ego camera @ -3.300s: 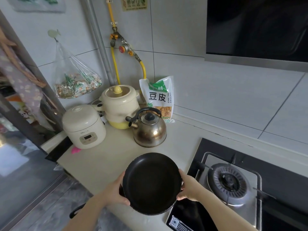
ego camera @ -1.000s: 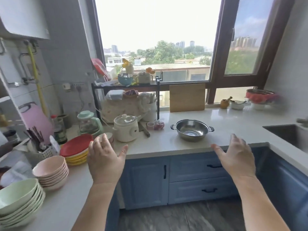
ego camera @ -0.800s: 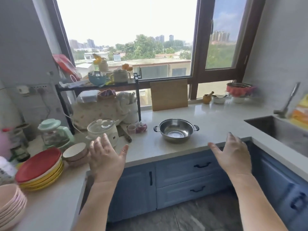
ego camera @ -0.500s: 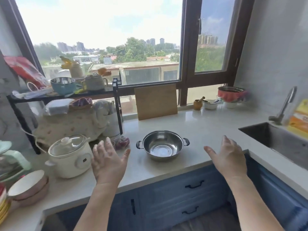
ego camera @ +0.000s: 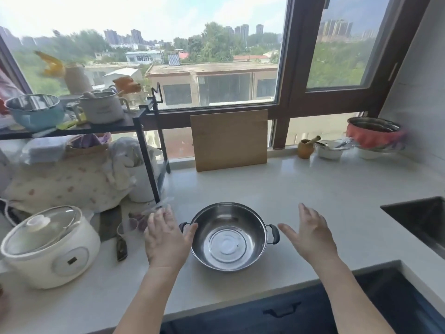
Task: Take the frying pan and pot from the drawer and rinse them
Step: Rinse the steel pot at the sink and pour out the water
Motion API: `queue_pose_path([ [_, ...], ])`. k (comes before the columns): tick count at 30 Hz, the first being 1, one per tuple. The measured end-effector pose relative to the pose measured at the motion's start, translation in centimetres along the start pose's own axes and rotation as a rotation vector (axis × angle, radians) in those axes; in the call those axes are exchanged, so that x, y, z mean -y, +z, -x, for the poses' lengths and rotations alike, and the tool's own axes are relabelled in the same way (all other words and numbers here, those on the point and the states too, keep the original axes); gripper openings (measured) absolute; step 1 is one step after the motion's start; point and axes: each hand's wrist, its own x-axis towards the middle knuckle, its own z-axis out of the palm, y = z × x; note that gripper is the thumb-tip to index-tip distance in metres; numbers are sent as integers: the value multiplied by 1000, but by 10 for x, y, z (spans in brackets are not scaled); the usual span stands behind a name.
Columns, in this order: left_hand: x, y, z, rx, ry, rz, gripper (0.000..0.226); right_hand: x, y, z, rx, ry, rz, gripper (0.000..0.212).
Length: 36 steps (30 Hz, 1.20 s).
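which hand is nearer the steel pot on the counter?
Left. The left hand is at the steel pot's left handle, thumb by the rim. The right hand hangs open, apart from the right handle.

Round stainless-steel two-handled pot (ego camera: 228, 237) on pale stone counter (ego camera: 325, 189), between left hand (ego camera: 166, 239) and right hand (ego camera: 310, 233); rectangular wooden cutting board (ego camera: 230, 139) behind, leaning on window; white lidded electric cooker (ego camera: 48, 247) far left; dark recessed sink (ego camera: 423, 220) right
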Motion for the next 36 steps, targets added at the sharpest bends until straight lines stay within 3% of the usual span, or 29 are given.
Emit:
queue_pose_path([
  [12,23,107,-77,360,118,-160,91,-37,111,-90,529,-90,-23,94],
  [17,45,124,-107,638,242,-69,144,-48,118,-107,680,-155,-85,118],
  [20,55,130,-122,741,347,-48,151,-57,120,-112,762,-133,-74,131],
  [28,65,138,-140,868,507,60,159,-58,132,-111,735,-211,-223,123],
  [36,57,138,-145,880,536,160,145,-65,134,-119,738,-201,-305,127],
])
